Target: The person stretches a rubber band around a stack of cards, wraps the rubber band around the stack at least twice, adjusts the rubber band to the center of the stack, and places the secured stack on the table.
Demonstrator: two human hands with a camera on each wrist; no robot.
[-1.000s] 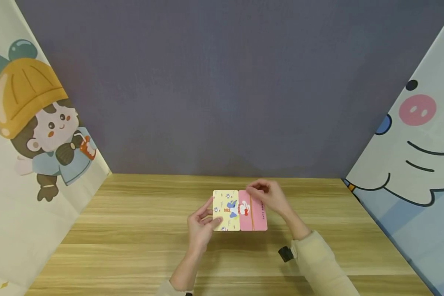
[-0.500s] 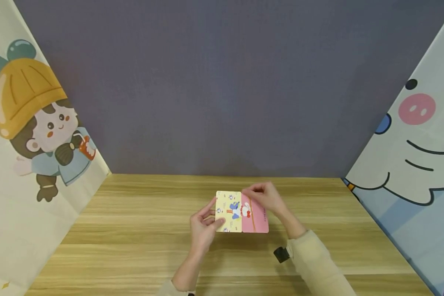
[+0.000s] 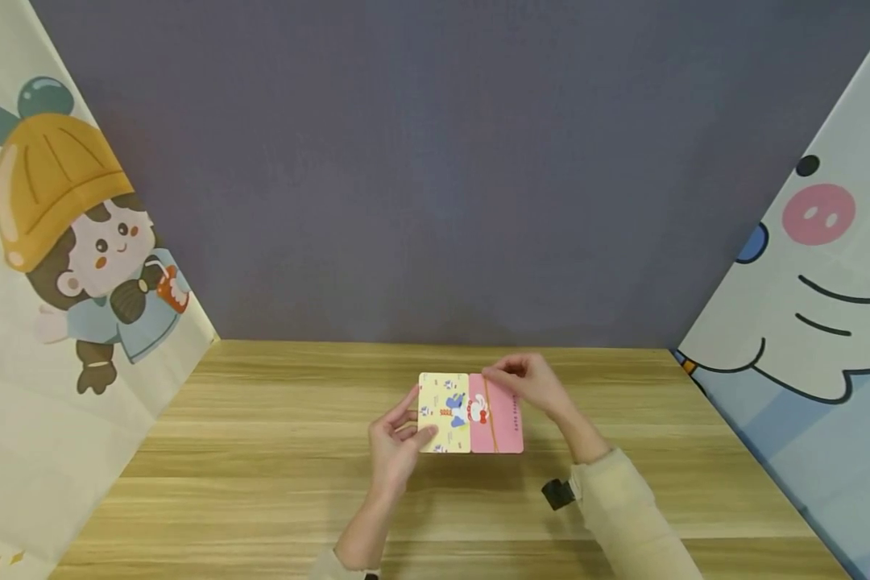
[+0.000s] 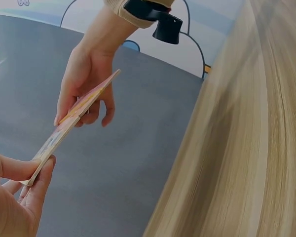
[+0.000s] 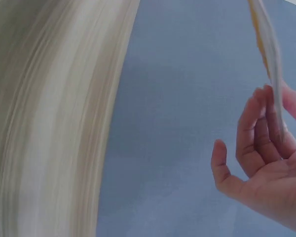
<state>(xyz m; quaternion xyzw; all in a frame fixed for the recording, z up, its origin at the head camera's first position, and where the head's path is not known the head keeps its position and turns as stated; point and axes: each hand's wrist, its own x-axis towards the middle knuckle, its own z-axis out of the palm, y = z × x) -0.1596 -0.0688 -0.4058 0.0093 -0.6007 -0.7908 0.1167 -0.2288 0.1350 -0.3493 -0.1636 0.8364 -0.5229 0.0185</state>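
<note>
A small booklet (image 3: 445, 435), spread out flat with a yellow half and a pink half, is held above the table. A blue dog and a white rabbit are printed about its seam. Across the pink half runs a thin orange band (image 3: 493, 431). My left hand (image 3: 391, 455) pinches the yellow half, thumb on the face and fingers behind. At the top edge of the pink half, beside the band's upper end, my right hand (image 3: 540, 388) pinches with thumb and index finger. Edge-on, the booklet (image 4: 64, 131) looks thin and slants between both hands in the left wrist view.
Below the hands lies a wood-grain table (image 3: 261, 483). A dark grey panel (image 3: 435, 177) rises at its far edge. Cloths with cartoon prints hang on the left (image 3: 14, 387) and right (image 3: 768, 346). A black camera (image 3: 558, 494) sits at the right cuff.
The booklet shifted slightly right, then back left. My right hand slid toward the seam and then away from it again. Both hands have kept their hold.
</note>
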